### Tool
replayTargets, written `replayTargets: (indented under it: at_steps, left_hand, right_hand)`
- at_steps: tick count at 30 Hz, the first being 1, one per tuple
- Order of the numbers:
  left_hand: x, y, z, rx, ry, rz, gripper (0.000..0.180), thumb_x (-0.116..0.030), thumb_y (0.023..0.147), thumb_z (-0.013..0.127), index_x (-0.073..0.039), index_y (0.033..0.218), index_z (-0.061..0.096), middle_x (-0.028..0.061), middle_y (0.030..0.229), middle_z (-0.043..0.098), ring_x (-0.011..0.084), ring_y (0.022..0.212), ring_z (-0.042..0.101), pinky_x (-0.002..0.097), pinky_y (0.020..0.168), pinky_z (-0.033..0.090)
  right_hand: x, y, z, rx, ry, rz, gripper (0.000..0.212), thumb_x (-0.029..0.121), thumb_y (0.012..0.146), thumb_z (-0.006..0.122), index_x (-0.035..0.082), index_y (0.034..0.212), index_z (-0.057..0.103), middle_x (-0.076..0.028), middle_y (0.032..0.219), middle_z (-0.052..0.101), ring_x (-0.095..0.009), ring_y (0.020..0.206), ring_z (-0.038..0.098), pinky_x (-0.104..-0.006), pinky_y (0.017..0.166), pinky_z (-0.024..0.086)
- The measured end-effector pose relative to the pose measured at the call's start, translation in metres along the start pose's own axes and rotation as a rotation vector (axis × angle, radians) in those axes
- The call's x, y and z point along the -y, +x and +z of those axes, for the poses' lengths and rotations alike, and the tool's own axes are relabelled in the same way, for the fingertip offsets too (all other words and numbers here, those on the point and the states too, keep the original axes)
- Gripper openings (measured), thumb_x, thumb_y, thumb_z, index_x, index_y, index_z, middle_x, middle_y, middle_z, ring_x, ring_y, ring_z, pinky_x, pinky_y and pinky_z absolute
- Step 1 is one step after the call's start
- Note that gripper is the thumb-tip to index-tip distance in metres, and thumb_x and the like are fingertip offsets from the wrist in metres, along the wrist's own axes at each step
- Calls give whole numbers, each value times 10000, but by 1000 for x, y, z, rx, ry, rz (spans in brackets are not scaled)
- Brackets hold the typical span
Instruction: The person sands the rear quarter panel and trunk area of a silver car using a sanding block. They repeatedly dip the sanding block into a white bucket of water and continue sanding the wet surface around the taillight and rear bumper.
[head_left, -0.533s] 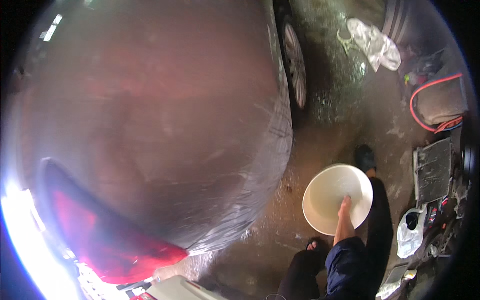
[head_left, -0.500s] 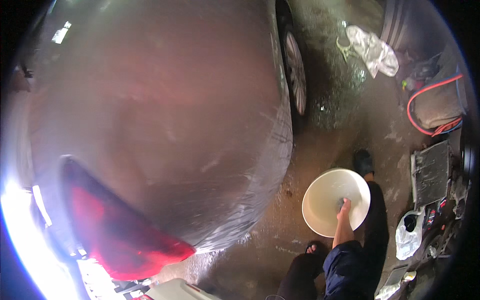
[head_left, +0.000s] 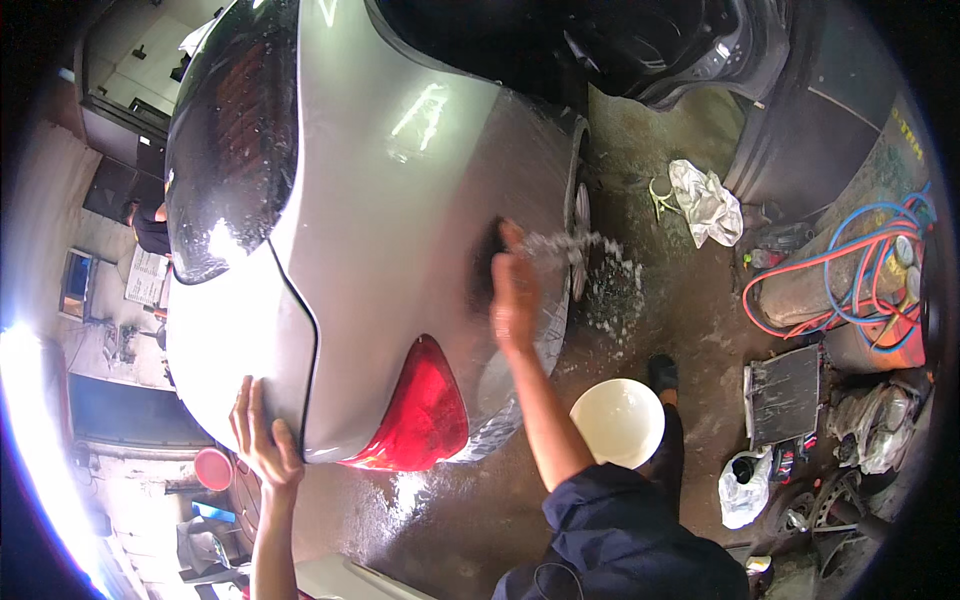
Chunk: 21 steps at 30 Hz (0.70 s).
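My left hand rests on the silver car's white-lit trunk lid, fingers spread and holding nothing. My right arm reaches over the rear fender, beside the red tail light. Blurred by motion, my right hand is closed at the fender; a dark patch lies by its fingers, and whatever it grips is too smeared to name. Water sprays from it toward the rear wheel. On the wet floor to the right stands a white bucket.
A crumpled white bag lies on the floor beyond the wheel. Red and blue hoses drape over a cylinder at right. Nearer are a dark flat panel and a white plastic bag. Another person is at far left.
My right hand has come up out of the bucket to the fender, flinging water. My left hand now shows on the trunk lid. The view has shifted to take in more of the car.
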<state>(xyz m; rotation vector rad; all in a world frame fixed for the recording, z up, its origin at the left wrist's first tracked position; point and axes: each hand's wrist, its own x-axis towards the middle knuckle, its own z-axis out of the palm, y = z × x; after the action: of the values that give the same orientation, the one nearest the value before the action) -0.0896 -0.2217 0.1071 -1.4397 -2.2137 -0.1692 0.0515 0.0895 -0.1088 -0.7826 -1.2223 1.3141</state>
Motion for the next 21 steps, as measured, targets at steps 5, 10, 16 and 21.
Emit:
replayTargets:
  at_steps: [5,10,16,21]
  left_hand:
    - [11,-4,-15,147,18,-3,596,-338,1034,424,60,1475,480,311,1457,503,477,1308,500,590,1138,333]
    - [14,-3,-14,143,36,77,582,-333,1020,439,55,1449,494,316,1443,502,473,1307,505,616,1128,334]
    - [14,-6,-13,141,30,69,636,-402,1033,412,65,1461,473,324,1452,495,494,1294,502,613,1112,351]
    - [13,0,-12,70,-5,48,579,-306,967,502,34,1435,529,300,1425,525,480,1282,525,582,1119,375]
  right_hand:
    - [86,-67,47,393,-444,-266,667,397,1110,370,66,1664,200,-196,1737,144,-413,1601,123,-664,1242,101]
    - [46,-27,15,519,-586,-619,692,427,1095,357,71,1663,186,-202,1742,93,-442,1599,87,-699,1231,82]
    - [6,248,19,293,-448,-4,754,569,1103,131,97,1685,46,-171,1758,15,-396,1615,32,-663,1249,32]
    - [20,135,40,125,-393,-2,778,559,1111,136,30,1673,42,-201,1751,11,-409,1612,22,-644,1254,31]
